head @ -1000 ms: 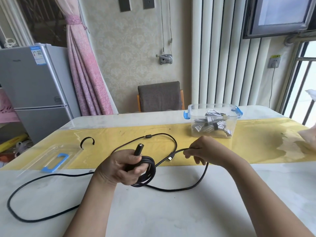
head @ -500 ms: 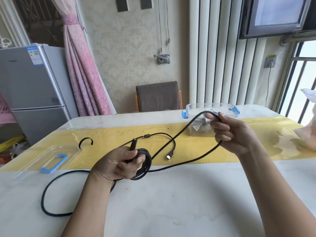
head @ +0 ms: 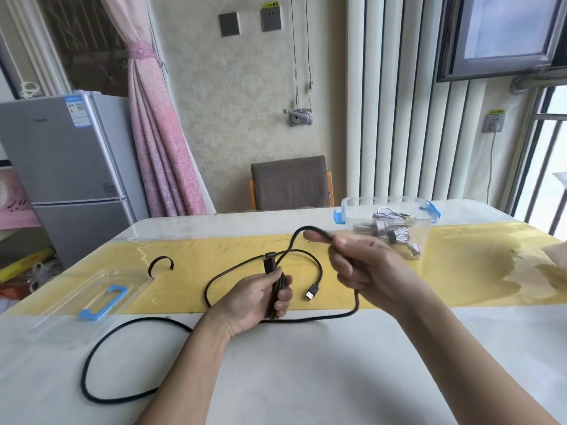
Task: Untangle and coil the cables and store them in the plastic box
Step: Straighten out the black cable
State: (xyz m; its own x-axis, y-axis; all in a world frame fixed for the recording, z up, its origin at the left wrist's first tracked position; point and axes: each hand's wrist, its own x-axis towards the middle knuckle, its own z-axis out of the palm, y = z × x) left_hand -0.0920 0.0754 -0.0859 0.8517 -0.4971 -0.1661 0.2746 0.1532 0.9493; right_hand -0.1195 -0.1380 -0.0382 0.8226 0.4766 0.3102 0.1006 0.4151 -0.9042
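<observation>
black cable (head: 356, 302) gripped partly coiled in the left hand (head: 254, 299), right hand (head: 365, 265) pinching a loop; slack beside the left hand likely remains to wind and store.

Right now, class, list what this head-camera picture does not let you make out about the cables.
Head view: how many turns of black cable the left hand holds; fingers cover them.
Head view: how many cables lie in the plastic box; small, blurred, partly behind the right hand.
Head view: print on the fridge label; too small.
</observation>
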